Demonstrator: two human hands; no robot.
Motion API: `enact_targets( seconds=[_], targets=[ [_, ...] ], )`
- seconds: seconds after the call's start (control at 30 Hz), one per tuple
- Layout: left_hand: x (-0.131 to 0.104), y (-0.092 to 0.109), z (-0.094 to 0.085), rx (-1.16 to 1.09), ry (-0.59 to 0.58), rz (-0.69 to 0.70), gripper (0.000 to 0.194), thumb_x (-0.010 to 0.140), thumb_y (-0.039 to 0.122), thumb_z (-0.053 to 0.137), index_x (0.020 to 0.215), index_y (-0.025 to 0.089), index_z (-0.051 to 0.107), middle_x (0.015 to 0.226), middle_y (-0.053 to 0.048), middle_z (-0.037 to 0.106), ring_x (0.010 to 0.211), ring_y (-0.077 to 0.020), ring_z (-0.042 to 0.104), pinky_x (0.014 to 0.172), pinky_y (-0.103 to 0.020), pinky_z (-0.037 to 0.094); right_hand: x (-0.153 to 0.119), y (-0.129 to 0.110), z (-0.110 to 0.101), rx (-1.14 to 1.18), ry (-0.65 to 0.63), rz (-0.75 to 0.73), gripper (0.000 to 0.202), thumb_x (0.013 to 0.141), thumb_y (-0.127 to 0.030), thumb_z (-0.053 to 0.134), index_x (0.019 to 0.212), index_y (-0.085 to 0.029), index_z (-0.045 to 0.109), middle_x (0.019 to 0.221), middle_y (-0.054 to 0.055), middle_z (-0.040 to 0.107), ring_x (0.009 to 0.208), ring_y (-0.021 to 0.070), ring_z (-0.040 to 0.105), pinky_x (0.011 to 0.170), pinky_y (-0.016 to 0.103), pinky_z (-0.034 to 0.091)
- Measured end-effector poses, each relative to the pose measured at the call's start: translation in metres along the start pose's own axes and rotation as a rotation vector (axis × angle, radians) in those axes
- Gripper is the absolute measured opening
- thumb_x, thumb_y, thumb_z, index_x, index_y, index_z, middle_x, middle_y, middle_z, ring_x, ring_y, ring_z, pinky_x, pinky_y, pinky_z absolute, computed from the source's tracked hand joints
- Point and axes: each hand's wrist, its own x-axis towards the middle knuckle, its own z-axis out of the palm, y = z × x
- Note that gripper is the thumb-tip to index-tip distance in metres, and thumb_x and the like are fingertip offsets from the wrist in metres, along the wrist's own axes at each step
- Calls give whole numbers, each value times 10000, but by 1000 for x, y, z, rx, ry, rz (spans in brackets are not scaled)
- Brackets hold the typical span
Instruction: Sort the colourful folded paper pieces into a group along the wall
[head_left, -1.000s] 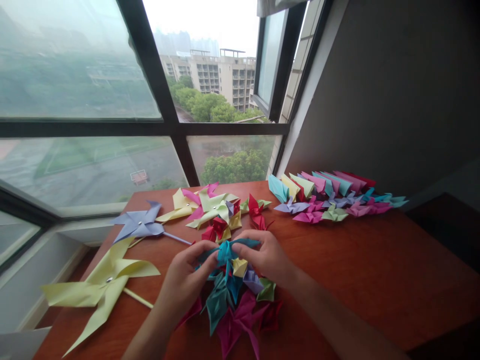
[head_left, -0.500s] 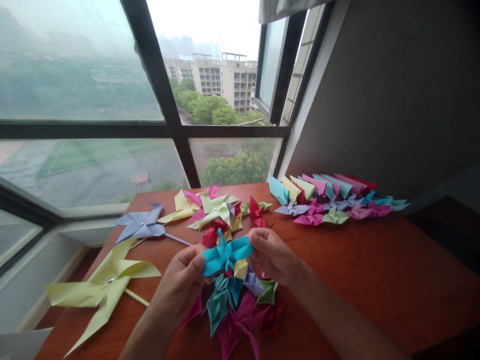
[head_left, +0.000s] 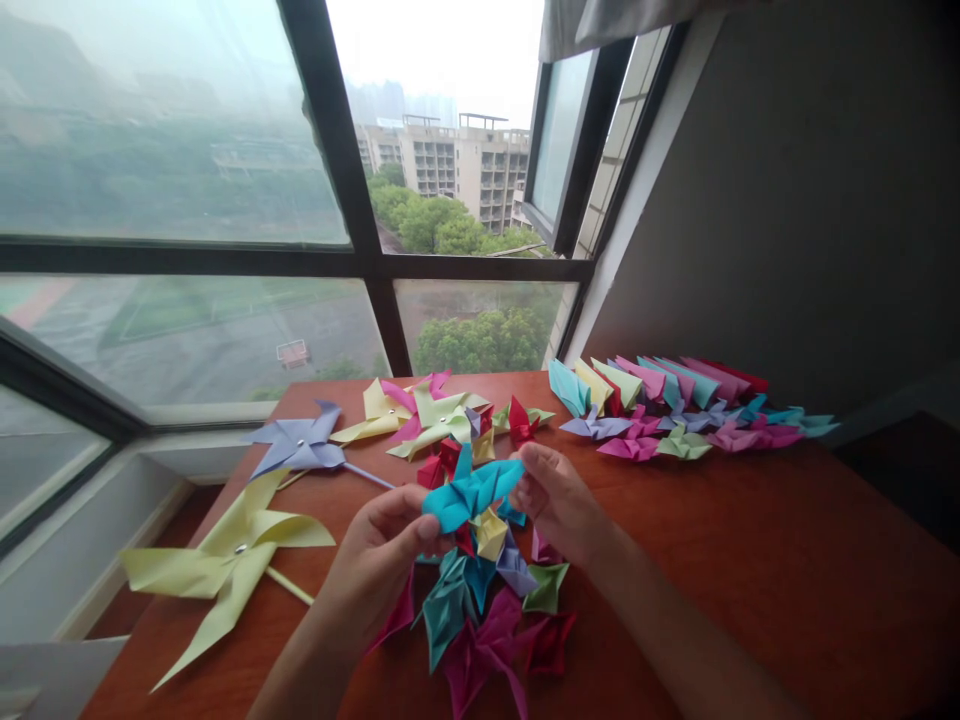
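A bright blue origami crane (head_left: 471,492) is stretched between my two hands above the table. My left hand (head_left: 397,530) pinches its left wing between thumb and fingers. The tip of the right wing is held the same way by my right hand (head_left: 559,495). Below it lies a pile of folded paper pieces: a yellow one (head_left: 491,535), a lavender one (head_left: 514,567), a teal one (head_left: 446,605), a green one (head_left: 546,588) and a magenta one (head_left: 487,645). The crane hides part of this pile.
Paper pinwheels lie at the left, a large yellow one (head_left: 240,550) and a lavender one (head_left: 300,442). Others (head_left: 442,415) sit at the back. Folded cranes (head_left: 637,435) and paper planes (head_left: 622,385) line the back right of the brown table (head_left: 712,560). Beyond stands a window (head_left: 480,265).
The view has shifted a little to the left, so everything appears further right. The crane has tilted, its right wing now higher than its left. Both hands keep their hold.
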Motion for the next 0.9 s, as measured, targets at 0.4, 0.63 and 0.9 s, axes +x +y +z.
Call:
enact_targets(
  seconds=[0.4, 0.63, 0.9],
  targets=[
    [4, 3, 10, 382, 140, 115, 221, 768, 386, 806, 806, 183, 729, 701, 3, 716, 653, -141, 627, 586, -192, 478, -23, 5, 13, -934, 88, -812, 153, 893, -270, 680, 1031, -204, 668, 785, -4, 683, 641, 120, 601, 642, 235, 496],
    [6, -3, 12, 400, 50, 79, 201, 789, 378, 786, 838, 190, 734, 761, -8, 744, 717, -164, 664, 654, -220, 524, -18, 10, 13, -1065, 134, -897, 84, 922, -219, 615, 860, -190, 663, 737, 7, 676, 639, 123, 605, 642, 235, 479],
    [5, 1, 11, 475, 14, 132, 230, 859, 402, 703, 813, 177, 721, 714, -5, 694, 685, -148, 607, 629, -210, 469, -22, -5, -6, -1211, 291, -1024, 101, 899, -193, 613, 801, -182, 637, 691, 4, 638, 626, 128, 587, 634, 240, 463]
  ],
)
